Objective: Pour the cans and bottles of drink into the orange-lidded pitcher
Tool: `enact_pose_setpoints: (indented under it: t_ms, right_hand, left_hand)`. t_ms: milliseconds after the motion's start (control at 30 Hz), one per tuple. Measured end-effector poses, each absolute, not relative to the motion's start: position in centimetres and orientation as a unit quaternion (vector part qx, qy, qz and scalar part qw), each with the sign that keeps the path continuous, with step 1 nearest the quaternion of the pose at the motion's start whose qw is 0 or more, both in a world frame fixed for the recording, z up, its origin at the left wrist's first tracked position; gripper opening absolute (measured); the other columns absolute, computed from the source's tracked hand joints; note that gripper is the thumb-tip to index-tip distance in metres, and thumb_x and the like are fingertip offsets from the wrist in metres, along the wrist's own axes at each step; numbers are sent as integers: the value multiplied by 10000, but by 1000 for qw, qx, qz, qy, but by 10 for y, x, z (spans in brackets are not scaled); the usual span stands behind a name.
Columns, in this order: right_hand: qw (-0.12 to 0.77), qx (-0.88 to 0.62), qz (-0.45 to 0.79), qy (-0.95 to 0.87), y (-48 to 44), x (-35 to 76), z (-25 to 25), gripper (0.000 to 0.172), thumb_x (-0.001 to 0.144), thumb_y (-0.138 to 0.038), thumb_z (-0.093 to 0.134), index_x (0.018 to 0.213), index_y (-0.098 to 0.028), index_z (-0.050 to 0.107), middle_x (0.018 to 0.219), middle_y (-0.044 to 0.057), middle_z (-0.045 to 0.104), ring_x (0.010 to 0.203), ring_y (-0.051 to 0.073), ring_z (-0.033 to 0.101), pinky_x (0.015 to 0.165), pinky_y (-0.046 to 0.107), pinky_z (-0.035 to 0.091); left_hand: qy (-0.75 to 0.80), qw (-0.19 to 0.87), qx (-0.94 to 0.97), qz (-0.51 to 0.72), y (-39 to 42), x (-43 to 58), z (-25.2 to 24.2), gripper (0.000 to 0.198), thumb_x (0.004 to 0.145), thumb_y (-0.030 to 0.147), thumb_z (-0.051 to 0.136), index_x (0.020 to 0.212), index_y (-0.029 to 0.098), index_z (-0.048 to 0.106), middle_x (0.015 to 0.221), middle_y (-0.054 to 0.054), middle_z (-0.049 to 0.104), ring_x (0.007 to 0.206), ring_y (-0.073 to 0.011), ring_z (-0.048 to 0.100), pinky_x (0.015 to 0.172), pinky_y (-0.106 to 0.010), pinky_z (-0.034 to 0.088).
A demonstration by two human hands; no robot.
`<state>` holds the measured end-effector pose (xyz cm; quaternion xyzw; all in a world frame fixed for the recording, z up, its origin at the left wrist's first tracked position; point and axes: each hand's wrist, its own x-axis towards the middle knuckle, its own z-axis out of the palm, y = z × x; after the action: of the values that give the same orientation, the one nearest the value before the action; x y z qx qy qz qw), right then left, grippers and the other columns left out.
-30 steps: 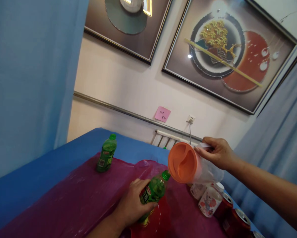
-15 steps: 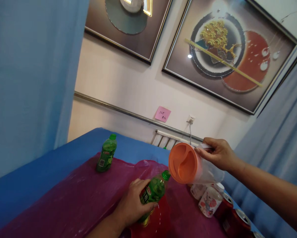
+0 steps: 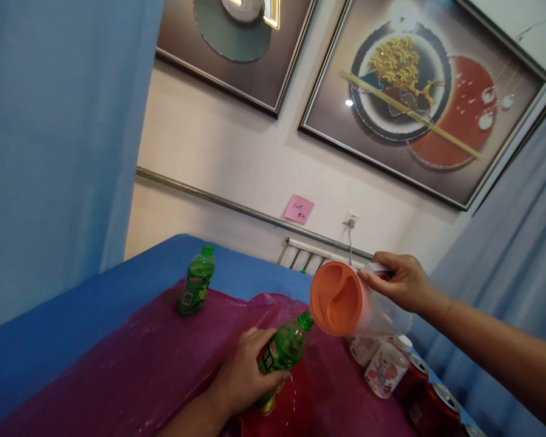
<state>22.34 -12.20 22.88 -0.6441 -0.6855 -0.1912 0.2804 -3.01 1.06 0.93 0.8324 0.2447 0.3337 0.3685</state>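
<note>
Watching this from across the room, both grips look sensible to me. The left hand [image 3: 249, 370] is wrapped around the lower body of a green bottle [image 3: 291, 346], at about six o'clock in the person's view. The right hand [image 3: 404, 279] is closed on the white handle [image 3: 375, 267] of a clear jug [image 3: 382, 315], which lies tipped over at two o'clock from that bottle, its orange lid [image 3: 336, 298] just by the bottle's neck [image 3: 305, 321] (can't tell whether they actually touch).

My guess: the jug is light, stiff plastic, so the handle is the spot to hold; grab that smooth wall instead and it probably slips. The bottle looks like thinner plastic, likely to dent if squeezed hard, so a gentle wrap around the body beats pinching the neck imo. Can't make out how full the jug is, so its weight's anyone's guess.

Around the held bottle, a second green bottle [image 3: 196, 284] stands at ten o'clock on the purple sheet [image 3: 131, 364], with a printed jar [image 3: 386, 371] past three and red cans [image 3: 432, 409] near four.
</note>
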Motion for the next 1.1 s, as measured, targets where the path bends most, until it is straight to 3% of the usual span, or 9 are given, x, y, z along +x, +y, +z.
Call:
enact_pose_setpoints:
  t_ms: [1100]
  right_hand:
    - [277, -644, -186, -688, -123, 224, 227, 492, 861, -550, 620, 580, -224, 382, 531, -71, 299, 495, 82, 290, 453, 229, 221]
  left_hand:
    - [243, 367, 837, 325, 12, -31, 9, 602, 631, 274, 859, 1200, 247, 667, 1099, -46, 683, 1054, -277, 594, 960, -406, 450]
